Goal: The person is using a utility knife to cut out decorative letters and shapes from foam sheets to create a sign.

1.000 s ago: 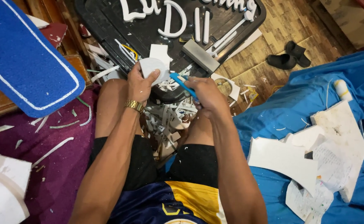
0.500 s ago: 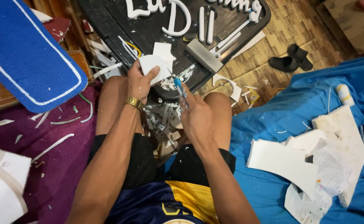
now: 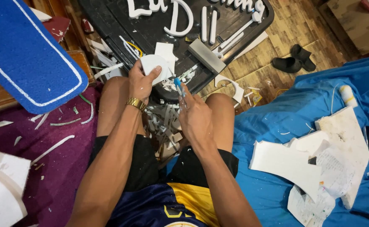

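Observation:
My left hand (image 3: 140, 82) grips a white foam cut-out piece (image 3: 156, 63), held up above my knees. A gold watch sits on that wrist. My right hand (image 3: 195, 115) is closed around a blue-handled craft knife (image 3: 178, 86), its tip pointing up and just right of the foam piece, a small gap between them. Both hands hover over a heap of white foam offcuts (image 3: 163, 122) lying between my legs.
A black tray (image 3: 121, 29) ahead carries white foam letters (image 3: 177, 19) and strips. A blue padded board (image 3: 22, 54) leans at the left. White foam sheets (image 3: 289, 162) and papers lie on blue cloth at the right. Black sandals (image 3: 293, 59) rest on the wooden floor.
My right hand has drawn the knife back from the foam piece, down and toward my body. The left hand keeps the foam piece in about the same place.

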